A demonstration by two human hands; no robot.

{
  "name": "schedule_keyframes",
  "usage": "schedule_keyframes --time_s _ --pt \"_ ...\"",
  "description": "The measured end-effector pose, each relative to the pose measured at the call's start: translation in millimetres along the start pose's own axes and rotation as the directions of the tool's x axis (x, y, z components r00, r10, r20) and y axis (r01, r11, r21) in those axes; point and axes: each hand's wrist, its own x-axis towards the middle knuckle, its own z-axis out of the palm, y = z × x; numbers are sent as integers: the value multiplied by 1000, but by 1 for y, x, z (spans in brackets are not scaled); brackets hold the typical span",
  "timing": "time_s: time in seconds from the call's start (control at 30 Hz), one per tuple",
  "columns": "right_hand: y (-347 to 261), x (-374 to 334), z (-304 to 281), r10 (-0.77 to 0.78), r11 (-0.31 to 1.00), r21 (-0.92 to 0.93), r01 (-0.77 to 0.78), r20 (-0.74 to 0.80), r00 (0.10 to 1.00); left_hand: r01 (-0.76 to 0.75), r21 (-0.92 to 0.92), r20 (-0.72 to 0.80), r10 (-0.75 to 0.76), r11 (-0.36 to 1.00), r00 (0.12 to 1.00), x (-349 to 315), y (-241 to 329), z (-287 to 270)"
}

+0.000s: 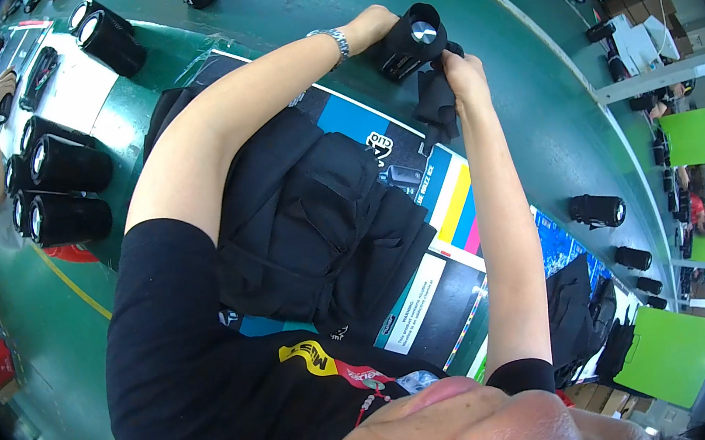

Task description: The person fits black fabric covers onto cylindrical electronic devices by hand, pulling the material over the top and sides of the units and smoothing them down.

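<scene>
Out ahead at arm's length, a black cylindrical speaker (401, 57) with a shiny silver disc in its end is tilted toward me. My left hand (370, 29), with a metal-banded watch at the wrist, grips its left side; those fingertips are partly hidden. On the other side my right hand (465, 78) is closed on black fabric (436, 106), which hangs below the speaker's end like a loose pouch or strip. Whether that fabric is joined to the speaker I cannot tell. Nearer me, a heap of black cloth pieces (307, 208) lies beneath my arms on printed sheets.
Several black speakers (71, 218) stand at the left, with others (109, 40) farther back. More speakers (598, 210) line the right side. Printed sheets (448, 208) cover part of the green table (524, 111). A co-worker's hand (0, 90) is at the far left. A green chair back (670, 354) stands lower right.
</scene>
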Motion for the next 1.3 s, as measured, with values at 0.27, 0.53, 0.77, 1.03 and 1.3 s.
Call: schedule_keyframes --time_s 0.27,0.53,0.77,1.03,1.3 --pt "13 -13 16 -211 911 -391 135 -158 965 -234 722 -163 488 652 858 16 -70 39" --pt "31 -4 5 -197 841 -534 89 -149 969 -162 415 -305 304 895 902 17 -59 61" --pt "37 2 -2 -141 810 -587 11 -175 974 -23 3 -313 23 1000 949 7 -20 40" --pt "37 1 -7 -135 811 -585 -22 -223 965 83 -989 77 -52 121 996 7 29 51" --pt "56 -20 -33 -190 982 -53 183 -216 958 74 -960 81 -13 -269 997 -5 82 34"
